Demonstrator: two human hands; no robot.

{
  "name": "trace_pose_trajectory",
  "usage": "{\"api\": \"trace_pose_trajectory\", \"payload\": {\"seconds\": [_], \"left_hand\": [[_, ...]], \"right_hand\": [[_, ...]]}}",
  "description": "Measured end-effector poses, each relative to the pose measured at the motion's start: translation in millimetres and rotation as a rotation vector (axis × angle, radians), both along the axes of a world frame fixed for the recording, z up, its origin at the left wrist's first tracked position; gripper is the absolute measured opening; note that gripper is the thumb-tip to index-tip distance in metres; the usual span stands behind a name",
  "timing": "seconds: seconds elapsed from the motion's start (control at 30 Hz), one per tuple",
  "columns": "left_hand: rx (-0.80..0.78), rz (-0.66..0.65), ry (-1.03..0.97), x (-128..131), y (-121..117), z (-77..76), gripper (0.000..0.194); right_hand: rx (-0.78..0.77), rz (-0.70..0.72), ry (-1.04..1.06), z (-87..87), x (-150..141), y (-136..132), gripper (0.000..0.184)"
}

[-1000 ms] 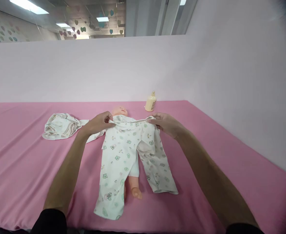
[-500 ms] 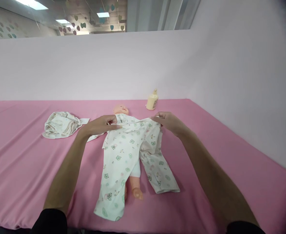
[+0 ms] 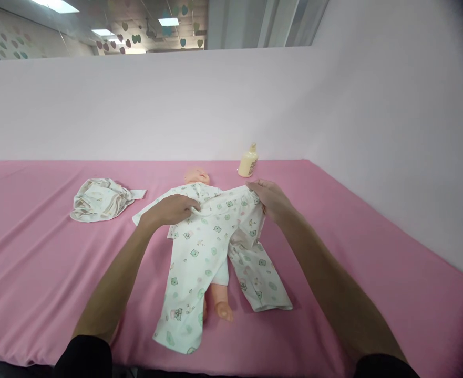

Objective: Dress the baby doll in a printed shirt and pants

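Observation:
A pair of white baby pants (image 3: 203, 247) with a green and pink bear print is spread by its waistband over a baby doll (image 3: 196, 176). My left hand (image 3: 176, 208) pinches the waistband at its left end, fingers closed. At the right end, my right hand (image 3: 268, 197) grips the waistband between thumb and fingers. The doll lies on its back, head away from me, in a matching printed top (image 3: 158, 201). Below the pants, one leg (image 3: 220, 302) and a bit of white cloth at the hip show; the pants hide most of the lower body.
A bunched white printed cloth (image 3: 101, 200) lies to the left on the pink sheet (image 3: 30, 236). Behind the doll stands a pale yellow pump bottle (image 3: 248, 161). White walls (image 3: 156, 105) rise at the back and right.
My left hand has moved slightly right and down and closed more on the waistband, uncovering the top's left sleeve. My right hand stays at its end, fingers curled lower.

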State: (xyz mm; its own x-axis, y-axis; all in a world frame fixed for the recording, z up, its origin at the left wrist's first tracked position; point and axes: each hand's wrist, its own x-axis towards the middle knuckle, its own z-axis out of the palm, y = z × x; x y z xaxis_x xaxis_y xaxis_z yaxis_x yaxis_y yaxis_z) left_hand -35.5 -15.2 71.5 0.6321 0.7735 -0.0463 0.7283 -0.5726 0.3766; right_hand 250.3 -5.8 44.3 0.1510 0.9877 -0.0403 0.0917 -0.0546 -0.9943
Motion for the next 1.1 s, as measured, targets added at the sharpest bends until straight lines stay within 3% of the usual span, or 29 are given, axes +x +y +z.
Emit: {"api": "trace_pose_trajectory", "payload": {"seconds": [0.17,0.27,0.4,0.53,0.63,0.7,0.77,1.1], "left_hand": [[-0.017,0.018,0.085,1.2,-3.8,6.1,0.022],[0.018,0.036,0.102,2.6,-8.3,9.8,0.031],[0.158,0.040,0.127,6.5,-12.5,10.0,0.021],[0.241,0.033,0.067,10.3,-15.8,9.4,0.010],[0.268,0.008,0.031,12.8,-17.6,9.0,0.011],[0.284,0.001,0.017,14.2,-18.5,8.6,0.012],[0.292,0.009,0.005,14.8,-19.3,8.6,0.013],[0.231,0.048,-0.030,15.9,-24.4,12.3,0.016]], "right_hand": [[0.043,0.010,0.069,3.2,1.0,-1.9,0.029],[0.034,0.018,0.053,2.9,2.4,-2.6,0.030],[0.092,-0.024,-0.216,1.1,2.4,-3.7,0.029],[0.394,-0.068,-0.657,-2.6,-11.7,-11.2,0.017],[0.629,0.200,-0.779,-1.5,-34.8,-24.8,0.015],[0.583,0.483,-0.722,2.0,-50.6,-33.0,0.015],[0.500,0.625,-0.667,6.0,-61.8,-36.1,0.015],[0.198,0.671,-0.453,11.5,-59.1,-19.9,0.039]]}}
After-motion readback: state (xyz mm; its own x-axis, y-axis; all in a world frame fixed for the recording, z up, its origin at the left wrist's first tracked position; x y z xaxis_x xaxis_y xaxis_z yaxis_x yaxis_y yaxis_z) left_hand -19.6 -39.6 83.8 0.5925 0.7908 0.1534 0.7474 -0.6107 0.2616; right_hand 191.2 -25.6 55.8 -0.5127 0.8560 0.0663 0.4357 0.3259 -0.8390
